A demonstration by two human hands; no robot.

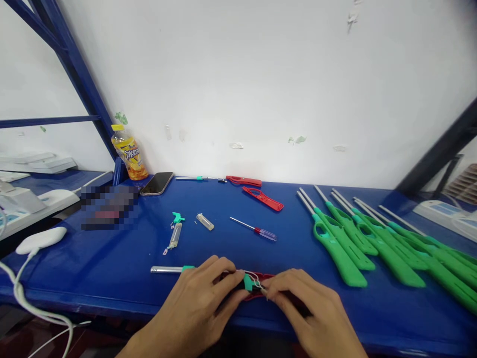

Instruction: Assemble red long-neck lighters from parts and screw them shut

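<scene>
At the table's front edge lies an opened long-necked lighter with a red half-shell (266, 276) and a metal tube (166, 269) pointing left. My left hand (208, 298) is closed around its middle, thumb and fingers against the green trigger (248, 282). Thin white wires (254, 274) loop over the shell beside the trigger. My right hand (309, 301) pinches at the shell's right part, by the wire ends; what exactly its fingertips hold is hidden. Behind the hands lie a clear fuel tank with a green piece (175, 234), another clear tank (205, 222) and a screwdriver (265, 233).
Several green lighters (343, 253) lie at right. Red shell halves (263, 198) and a loose metal tube (192, 178) lie near the wall. A phone (157, 183), a drink bottle (130, 156), a blurred dark object (110, 209) and a white device with cables (40, 240) are at left.
</scene>
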